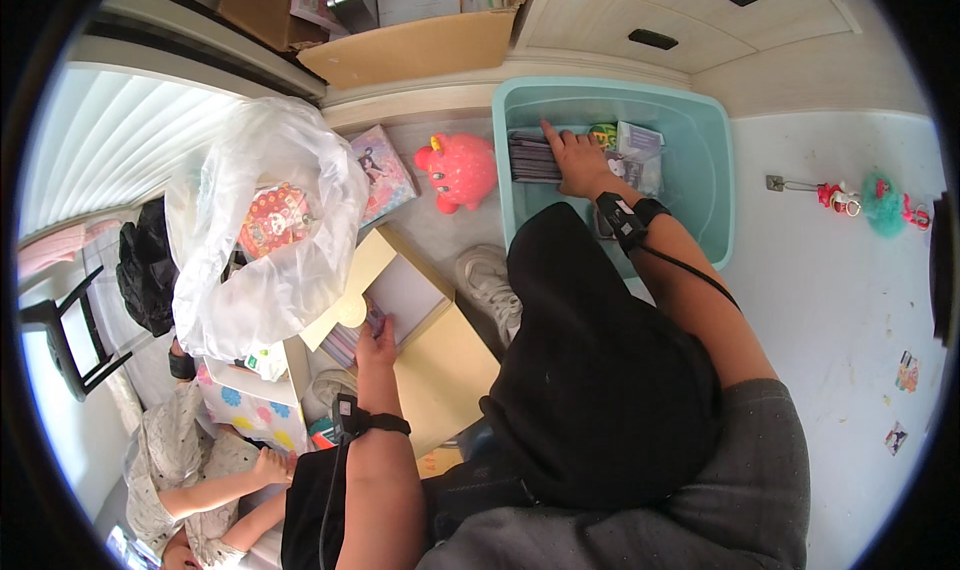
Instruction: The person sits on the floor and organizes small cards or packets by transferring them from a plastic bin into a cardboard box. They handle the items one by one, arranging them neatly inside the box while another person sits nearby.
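Observation:
My right hand (581,157) reaches into a teal plastic bin (613,86). Its fingers are spread across the right end of a stack of thin dark sleeves (531,157), touching it; whether it grips the stack is unclear. Beside that hand lie a clear-wrapped pack (641,146) and a green and yellow round item (602,135). Inside an open cream cardboard box (442,379), my left hand (376,343) closes around part of a row of thin card-like pieces (342,343). The fingers on the far side of those pieces are partly hidden.
A white plastic bag (262,307) holds a red character pack (275,220). A pink figure (459,172) and an illustrated box (382,172) stand near the bin. Behind are a cardboard carton (412,49) and drawers (600,15). Another person's hand (274,466) is at lower left.

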A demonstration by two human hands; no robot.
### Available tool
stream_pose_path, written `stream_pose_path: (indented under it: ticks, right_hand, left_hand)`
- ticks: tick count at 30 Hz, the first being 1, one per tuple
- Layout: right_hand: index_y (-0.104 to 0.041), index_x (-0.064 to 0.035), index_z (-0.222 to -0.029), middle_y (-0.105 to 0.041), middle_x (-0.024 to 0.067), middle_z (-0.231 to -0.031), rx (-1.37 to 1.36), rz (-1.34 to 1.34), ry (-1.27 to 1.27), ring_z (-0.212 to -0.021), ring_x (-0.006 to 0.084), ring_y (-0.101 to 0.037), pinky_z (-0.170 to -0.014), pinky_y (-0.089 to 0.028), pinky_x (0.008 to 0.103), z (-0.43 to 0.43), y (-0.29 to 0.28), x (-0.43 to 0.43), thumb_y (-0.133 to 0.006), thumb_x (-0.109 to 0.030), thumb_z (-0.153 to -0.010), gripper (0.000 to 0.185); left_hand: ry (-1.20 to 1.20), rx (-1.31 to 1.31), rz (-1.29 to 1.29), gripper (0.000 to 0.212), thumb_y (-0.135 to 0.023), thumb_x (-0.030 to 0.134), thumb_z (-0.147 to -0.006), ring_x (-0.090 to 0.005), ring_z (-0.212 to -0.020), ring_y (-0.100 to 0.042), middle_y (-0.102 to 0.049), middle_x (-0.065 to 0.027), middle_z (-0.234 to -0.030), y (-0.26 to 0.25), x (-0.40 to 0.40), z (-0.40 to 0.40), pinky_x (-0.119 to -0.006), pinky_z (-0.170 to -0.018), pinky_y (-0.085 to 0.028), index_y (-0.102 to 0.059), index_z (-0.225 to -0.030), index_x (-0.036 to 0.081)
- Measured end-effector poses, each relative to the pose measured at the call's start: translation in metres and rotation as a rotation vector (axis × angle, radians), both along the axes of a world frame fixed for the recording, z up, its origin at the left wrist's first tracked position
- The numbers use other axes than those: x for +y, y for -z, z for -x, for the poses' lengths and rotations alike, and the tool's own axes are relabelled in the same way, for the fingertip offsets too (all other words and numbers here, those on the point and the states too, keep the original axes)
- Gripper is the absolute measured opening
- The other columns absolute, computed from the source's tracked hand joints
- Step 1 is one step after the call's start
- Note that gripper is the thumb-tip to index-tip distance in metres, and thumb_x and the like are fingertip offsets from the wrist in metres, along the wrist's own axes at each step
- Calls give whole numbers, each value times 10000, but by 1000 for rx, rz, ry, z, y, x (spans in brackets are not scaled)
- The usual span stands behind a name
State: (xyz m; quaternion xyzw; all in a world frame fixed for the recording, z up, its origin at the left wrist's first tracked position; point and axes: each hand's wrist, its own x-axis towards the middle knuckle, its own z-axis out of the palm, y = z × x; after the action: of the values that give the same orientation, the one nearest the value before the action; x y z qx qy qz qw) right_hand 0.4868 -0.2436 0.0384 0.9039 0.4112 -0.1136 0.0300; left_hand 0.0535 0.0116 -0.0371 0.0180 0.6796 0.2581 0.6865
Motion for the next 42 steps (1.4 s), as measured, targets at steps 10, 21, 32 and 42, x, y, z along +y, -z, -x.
stream_pose_path:
  ticks: [10, 21, 32, 42]
  right_hand:
    - [-408, -76, -1237, -562, 184, -1060, 178, -115, 190, -1002, 375, -563, -850, -451, 469, 21, -24, -23, -781, -290, -568, 795]
    - [-393, -47, -1305, -596, 214, -1094, 265, -423, 177, -1005, 358, -592, -867, -467, 396, 40, -293, 11, -758, -315, -546, 883]
    - [-266, 43, -1389, -533, 275, -1209, 352, -223, -339, -1109, 355, -558, -903, -457, 382, 221, -404, 113, -744, -491, -623, 1049]
    - [-512, -20, -1250, -611, 168, -1083, -32, -651, -603, -993, 289, -589, -841, -459, 327, 247, -386, 125, -568, -273, -888, 446]
  left_hand:
    - [187, 32, 34, 519, -565, 342, -915, -354, -1064, -553, -519, -210, -1140, -39, -40, -15, -438, -915, -518, -395, -1221, -42]
    - [541, -486, -426, 546, -555, 350, -922, -291, -1240, -439, -439, -140, -1361, -216, -82, -133, -423, -1010, -361, -377, -1346, 56]
    - [160, -1198, -768, 871, -407, 712, -817, -259, -1271, -411, -421, -97, -1378, -374, -97, -112, -425, -1063, -322, -294, -1407, 81]
    - [159, -1445, -555, 834, -389, 706, -821, -272, -1204, -493, -465, -114, -1339, -357, -97, -66, -473, -978, -435, -336, -1392, 100]
